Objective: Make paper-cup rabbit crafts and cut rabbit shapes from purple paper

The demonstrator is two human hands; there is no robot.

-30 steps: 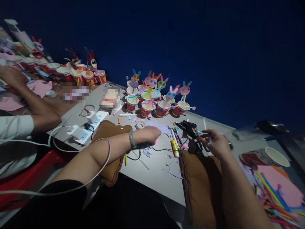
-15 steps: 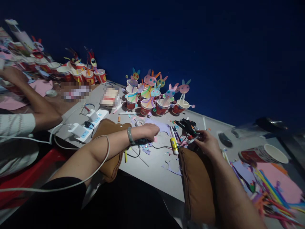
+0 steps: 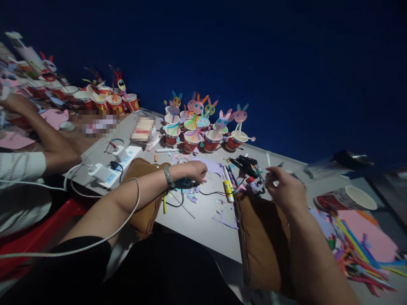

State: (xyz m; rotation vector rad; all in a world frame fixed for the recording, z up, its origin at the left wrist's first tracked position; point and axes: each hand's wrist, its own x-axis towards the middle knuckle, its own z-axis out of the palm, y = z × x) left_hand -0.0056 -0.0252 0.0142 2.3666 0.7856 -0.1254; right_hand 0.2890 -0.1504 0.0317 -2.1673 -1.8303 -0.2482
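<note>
My left hand (image 3: 199, 171) is closed over the middle of the table, fingers curled down, and what it pinches is too small to make out. Purple cut paper (image 3: 213, 166) lies just beyond it, with paper scraps (image 3: 192, 195) below. My right hand (image 3: 288, 188) is raised above the right side of the table with thumb and forefinger apart; nothing clear shows between them. To its left lie a black tool (image 3: 248, 165), possibly a glue gun, and a red cap (image 3: 250, 180). A yellow glue stick (image 3: 228, 190) and pens (image 3: 233, 174) lie between the hands.
Red paper cups (image 3: 192, 142) with paper rabbit figures stand at the back. Brown cushions (image 3: 262, 245) lie under both forearms. A power strip (image 3: 122, 167) with white cables sits left. Another person's arm (image 3: 52, 131) is at far left. A tipped cup (image 3: 346, 198) and pipe cleaners (image 3: 359, 241) are right.
My right hand has drawn back to the right, away from the black tool and red cap. My left hand stays closed in nearly the same place. The view has shifted slightly.
</note>
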